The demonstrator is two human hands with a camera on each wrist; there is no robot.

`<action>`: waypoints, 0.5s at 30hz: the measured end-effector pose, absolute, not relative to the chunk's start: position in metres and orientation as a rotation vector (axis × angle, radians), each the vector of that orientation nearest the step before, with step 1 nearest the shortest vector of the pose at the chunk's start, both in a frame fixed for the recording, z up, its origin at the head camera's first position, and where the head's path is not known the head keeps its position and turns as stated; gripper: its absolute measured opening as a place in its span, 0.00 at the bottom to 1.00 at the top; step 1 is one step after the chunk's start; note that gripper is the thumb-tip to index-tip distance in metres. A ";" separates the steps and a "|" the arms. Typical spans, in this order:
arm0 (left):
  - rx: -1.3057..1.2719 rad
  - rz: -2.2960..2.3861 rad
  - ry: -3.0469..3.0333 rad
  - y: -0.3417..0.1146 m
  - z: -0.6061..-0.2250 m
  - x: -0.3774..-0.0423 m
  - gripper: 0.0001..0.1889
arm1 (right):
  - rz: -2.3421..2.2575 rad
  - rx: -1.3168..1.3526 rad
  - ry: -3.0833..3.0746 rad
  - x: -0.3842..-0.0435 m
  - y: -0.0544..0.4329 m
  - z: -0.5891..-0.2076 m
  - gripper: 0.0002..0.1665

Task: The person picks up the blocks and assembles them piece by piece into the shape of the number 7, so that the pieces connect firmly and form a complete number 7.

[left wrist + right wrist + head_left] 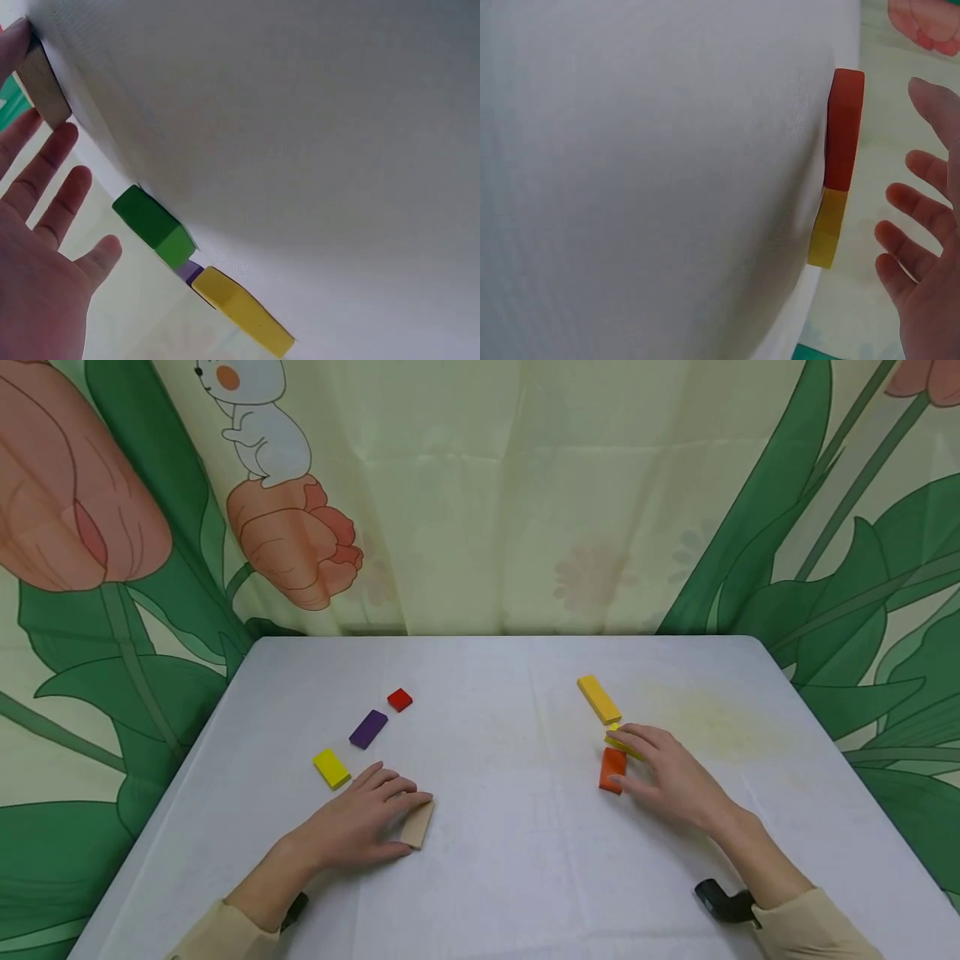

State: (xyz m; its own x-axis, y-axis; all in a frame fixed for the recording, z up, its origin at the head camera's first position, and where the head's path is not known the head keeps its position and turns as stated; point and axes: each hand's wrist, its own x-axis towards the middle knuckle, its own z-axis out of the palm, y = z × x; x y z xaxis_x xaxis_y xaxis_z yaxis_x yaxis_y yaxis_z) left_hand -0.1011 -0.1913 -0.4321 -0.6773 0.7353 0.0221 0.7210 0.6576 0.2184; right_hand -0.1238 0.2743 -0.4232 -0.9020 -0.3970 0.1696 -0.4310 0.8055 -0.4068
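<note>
My left hand [363, 822] pinches a plain wooden block [418, 827] by its two ends, thumb at the near end and forefinger at the far end. A green block [154, 225], hidden beneath this hand in the head view, shows in the left wrist view. Over on the right, my right hand [671, 777] hovers with spread fingers beside an orange block [611, 768] and a small yellow block [615, 743], which it partly covers. In the right wrist view a gap shows between the fingers and both blocks.
On the white-covered table [510, 827], a yellow block [332, 768], a purple block [368, 729] and a small red block [400, 700] form a slanting row at left. A long amber block [598, 698] lies beyond the right hand. A printed curtain [465, 510] hangs behind the table.
</note>
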 end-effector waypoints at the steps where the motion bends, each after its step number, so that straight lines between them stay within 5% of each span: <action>1: 1.235 0.324 2.796 -0.191 -0.432 -0.102 0.34 | 0.683 0.674 -2.917 -0.123 0.275 -0.423 0.35; 15: 1.247 0.324 2.756 -0.182 -0.433 -0.107 0.34 | 0.581 0.748 -2.936 -0.122 0.279 -0.426 0.33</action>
State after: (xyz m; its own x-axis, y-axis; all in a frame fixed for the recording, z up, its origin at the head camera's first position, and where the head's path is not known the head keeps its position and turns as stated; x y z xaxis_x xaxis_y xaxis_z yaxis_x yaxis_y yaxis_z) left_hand -0.1071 -0.1822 -0.4326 -0.6599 0.7514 -0.0021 0.7304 0.6421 0.2331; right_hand -0.1222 0.2787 -0.4260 -0.8809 -0.4505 0.1453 -0.4719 0.8116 -0.3445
